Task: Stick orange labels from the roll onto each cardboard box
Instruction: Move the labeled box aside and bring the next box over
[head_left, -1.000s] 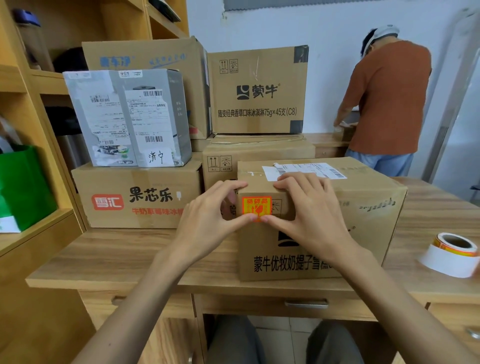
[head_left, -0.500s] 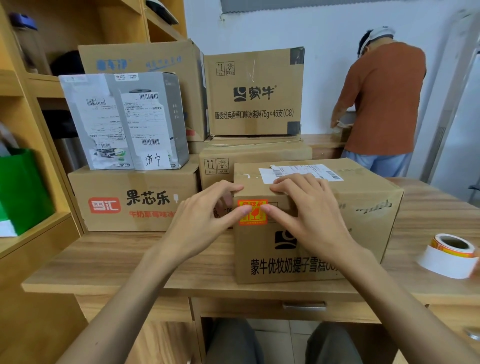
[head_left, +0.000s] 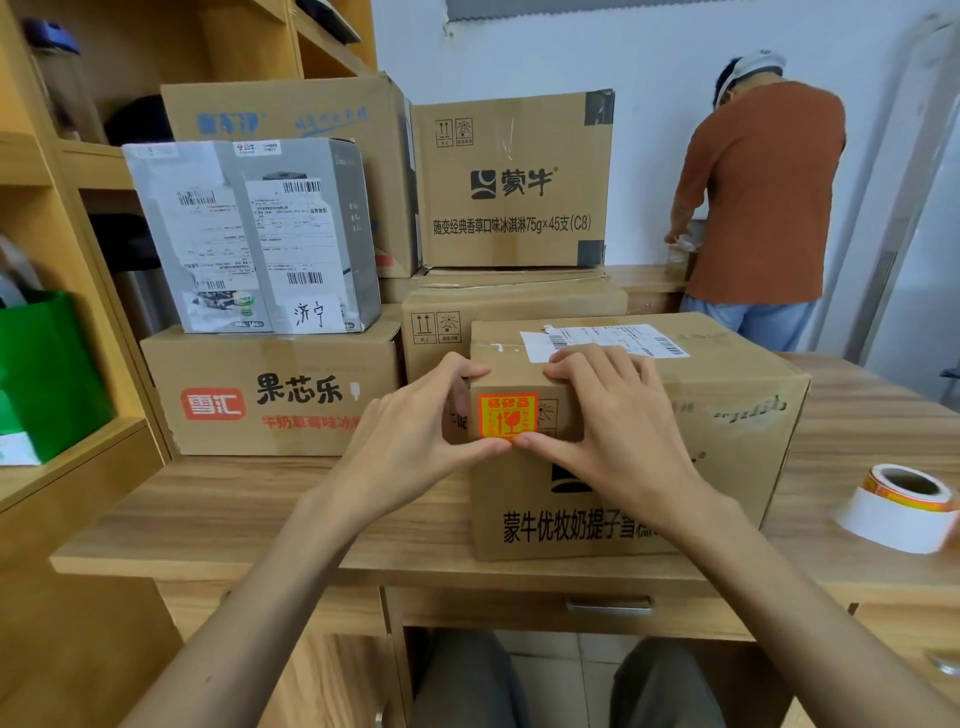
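An orange label (head_left: 506, 415) sits on the upper left of the front face of the nearest cardboard box (head_left: 727, 441), which stands on the desk. My left hand (head_left: 410, 436) and my right hand (head_left: 613, 431) frame the label. Their fingers lie over the box's top edge, and both thumbs press along the label's lower edge, tips almost meeting. The label roll (head_left: 898, 509), white outside with orange labels inside, lies on the desk at the far right, apart from both hands.
Several more cardboard boxes are stacked behind and to the left, with a grey parcel (head_left: 254, 234) on one. A wooden shelf with a green bag (head_left: 47, 374) stands at the left. A person in an orange shirt (head_left: 758, 197) stands at the back right.
Both thumbs have slid from the label's middle down to its lower edge. The view has shifted slightly; the box and the roll have stayed put.
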